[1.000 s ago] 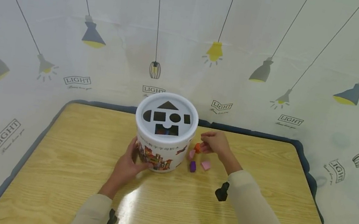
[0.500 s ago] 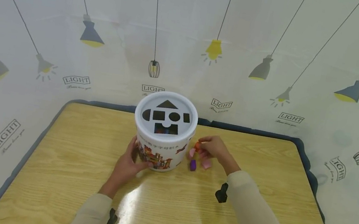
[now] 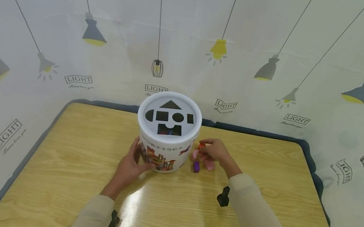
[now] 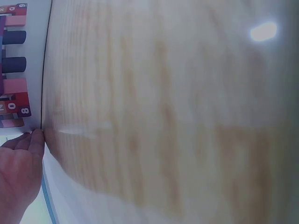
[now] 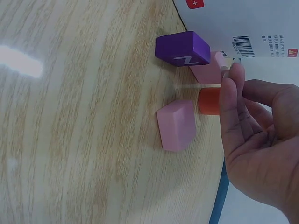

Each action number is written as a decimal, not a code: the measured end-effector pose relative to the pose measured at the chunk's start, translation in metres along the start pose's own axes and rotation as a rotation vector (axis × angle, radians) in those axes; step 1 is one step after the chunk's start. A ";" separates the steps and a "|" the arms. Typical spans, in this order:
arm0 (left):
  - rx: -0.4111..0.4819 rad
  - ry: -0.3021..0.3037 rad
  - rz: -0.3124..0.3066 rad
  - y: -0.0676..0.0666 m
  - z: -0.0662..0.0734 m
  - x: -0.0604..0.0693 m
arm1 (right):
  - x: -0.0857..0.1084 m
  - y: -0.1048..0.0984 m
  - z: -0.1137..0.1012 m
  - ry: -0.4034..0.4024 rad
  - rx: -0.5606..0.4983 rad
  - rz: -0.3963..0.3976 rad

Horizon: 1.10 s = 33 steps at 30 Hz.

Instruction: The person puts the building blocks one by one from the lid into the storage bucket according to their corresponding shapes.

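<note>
A white shape-sorter bucket (image 3: pixel 163 162) stands upright on the table, its lid (image 3: pixel 146 125) cut with several shaped holes. My left hand (image 3: pixel 128 168) holds the bucket's lower left side, thumb at the front. To the right of the bucket, my right hand (image 3: pixel 217 151) pinches an orange block (image 3: pixel 201 147) low at the table; in the right wrist view the fingers partly cover it. Around that hand lie a purple block (image 5: pixel 182 49) with a white letter, one pink block (image 5: pixel 176 126), and another pink block (image 5: pixel 205 72) against the bucket.
The wooden table (image 3: pixel 72 151) has a dark edge along its back and sides. Behind it hangs a white curtain (image 3: pixel 125 41) printed with lamps. Black wrist mounts (image 3: pixel 223 196) stick out by both sleeves.
My right hand has come down and left, fingers closing at the orange block. The left hand stays on the bucket, which has not moved.
</note>
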<state>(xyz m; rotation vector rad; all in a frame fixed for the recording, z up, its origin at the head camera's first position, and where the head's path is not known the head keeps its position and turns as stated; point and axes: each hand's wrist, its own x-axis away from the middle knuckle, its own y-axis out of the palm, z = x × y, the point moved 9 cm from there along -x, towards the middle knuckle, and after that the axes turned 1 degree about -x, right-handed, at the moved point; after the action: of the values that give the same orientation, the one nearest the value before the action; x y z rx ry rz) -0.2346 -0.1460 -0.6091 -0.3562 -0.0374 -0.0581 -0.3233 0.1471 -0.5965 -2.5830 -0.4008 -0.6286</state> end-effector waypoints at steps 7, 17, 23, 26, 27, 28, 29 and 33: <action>0.009 -0.009 -0.002 0.000 -0.001 0.000 | 0.000 0.002 0.002 0.024 0.011 -0.003; 0.024 0.000 -0.007 0.001 -0.004 -0.001 | -0.001 0.006 0.010 0.027 0.014 -0.002; 0.026 0.010 -0.009 0.000 0.004 0.000 | 0.000 0.004 0.009 0.019 0.039 0.006; 0.027 0.017 -0.009 0.000 0.005 0.000 | 0.001 0.002 0.007 0.017 0.061 0.019; 0.027 0.016 -0.009 0.000 0.005 0.000 | 0.001 0.000 0.007 0.016 0.066 0.026; 0.026 0.015 -0.007 0.000 0.005 0.001 | 0.002 0.000 0.006 0.016 0.068 0.030; 0.024 0.014 -0.007 0.000 0.004 0.001 | 0.001 -0.001 0.006 0.013 0.070 0.034; 0.024 0.024 0.000 0.000 0.000 0.000 | 0.001 -0.006 0.003 -0.010 0.069 0.050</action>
<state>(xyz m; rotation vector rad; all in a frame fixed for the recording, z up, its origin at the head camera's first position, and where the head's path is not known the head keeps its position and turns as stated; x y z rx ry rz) -0.2350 -0.1456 -0.6089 -0.3319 -0.0145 -0.0623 -0.3238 0.1536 -0.5962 -2.5233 -0.3544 -0.5746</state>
